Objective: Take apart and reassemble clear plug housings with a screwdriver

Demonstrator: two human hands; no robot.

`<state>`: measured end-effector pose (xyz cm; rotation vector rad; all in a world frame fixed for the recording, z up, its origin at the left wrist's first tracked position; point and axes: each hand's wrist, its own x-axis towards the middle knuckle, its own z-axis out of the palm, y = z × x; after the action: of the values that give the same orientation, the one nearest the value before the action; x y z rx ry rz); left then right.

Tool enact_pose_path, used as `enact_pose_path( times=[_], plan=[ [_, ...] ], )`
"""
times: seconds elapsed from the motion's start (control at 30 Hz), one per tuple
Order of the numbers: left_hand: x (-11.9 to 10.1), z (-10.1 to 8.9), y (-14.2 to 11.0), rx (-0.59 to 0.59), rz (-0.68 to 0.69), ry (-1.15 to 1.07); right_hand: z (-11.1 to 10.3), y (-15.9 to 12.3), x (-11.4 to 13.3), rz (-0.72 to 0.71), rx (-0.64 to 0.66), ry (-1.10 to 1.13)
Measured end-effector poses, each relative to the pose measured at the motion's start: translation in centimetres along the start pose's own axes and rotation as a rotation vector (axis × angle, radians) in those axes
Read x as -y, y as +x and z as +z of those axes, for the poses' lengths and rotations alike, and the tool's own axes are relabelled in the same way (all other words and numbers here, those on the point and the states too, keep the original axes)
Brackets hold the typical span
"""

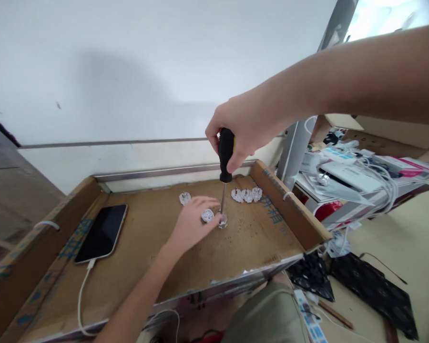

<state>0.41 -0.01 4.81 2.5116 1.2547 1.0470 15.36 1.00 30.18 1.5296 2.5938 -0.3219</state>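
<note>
gripping a black-handled screwdriver (226, 152) upright in closed fingers (214, 136), the right hand (245, 126) reaches down, tip on a clear plastic plug part (222, 221), while the left hand (190, 226) curls against it.

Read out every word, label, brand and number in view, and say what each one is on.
Cardboard tray's right wall: blue Chinese characters, too blurred to quote.
Cardboard tray's left wall: blue print, too blurred to read.
White power strip: blue marks, too small to read.
Black screwdriver handle: no readable text.
</note>
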Motion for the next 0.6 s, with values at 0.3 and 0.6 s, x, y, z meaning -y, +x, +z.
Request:
enact_pose_path(
  times=[0.3, 0.6],
  plan=[
    [1.8, 6.0, -0.8, 0.232, -0.025, -0.036, -0.8, 8.0, -9.9, -0.049, -0.63, 0.707],
    [1.8, 5.8, -0.5, 0.279, -0.11, -0.127, -0.4, 4.6, -7.2, 0.073, -0.589, 0.42]
  ],
)
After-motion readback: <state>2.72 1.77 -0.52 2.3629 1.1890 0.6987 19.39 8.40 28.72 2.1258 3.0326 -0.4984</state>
